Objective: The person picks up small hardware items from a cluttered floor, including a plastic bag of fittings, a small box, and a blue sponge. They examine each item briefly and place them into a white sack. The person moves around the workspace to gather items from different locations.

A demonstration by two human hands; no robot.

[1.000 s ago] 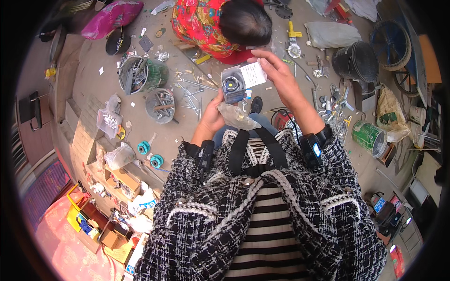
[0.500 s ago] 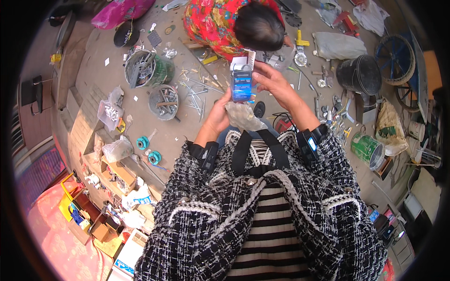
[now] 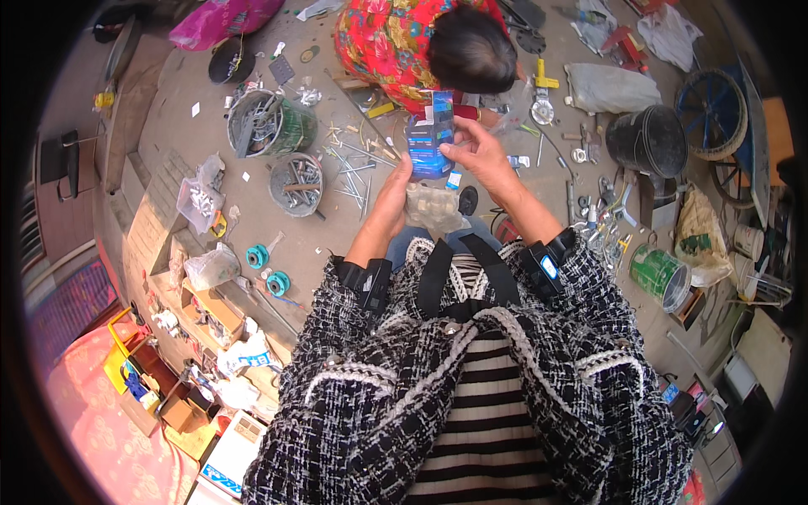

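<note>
A small blue cardboard box (image 3: 429, 153) with a raised flap at its top is held up in front of me. My left hand (image 3: 390, 202) is closed on its left side, thumb along the edge. My right hand (image 3: 483, 158) grips the right side, with the thumb against the box's face and the other fingers partly hidden behind it. Just below the box hangs a crumpled clear plastic bag (image 3: 434, 209), next to my left hand; what holds it is hidden. The box's contents are out of sight.
Across from me a person in red flowered clothing (image 3: 383, 46) bends low. Buckets of metal parts (image 3: 296, 183) stand at left, with loose rods nearby. An angle grinder (image 3: 541, 105), a black bucket (image 3: 646, 139) and a wheeled cart (image 3: 711, 109) are at right.
The box has turned, so its flap now shows blue and the pale inside is mostly hidden. My right thumb has come onto the box's face. The bag hangs slightly further left.
</note>
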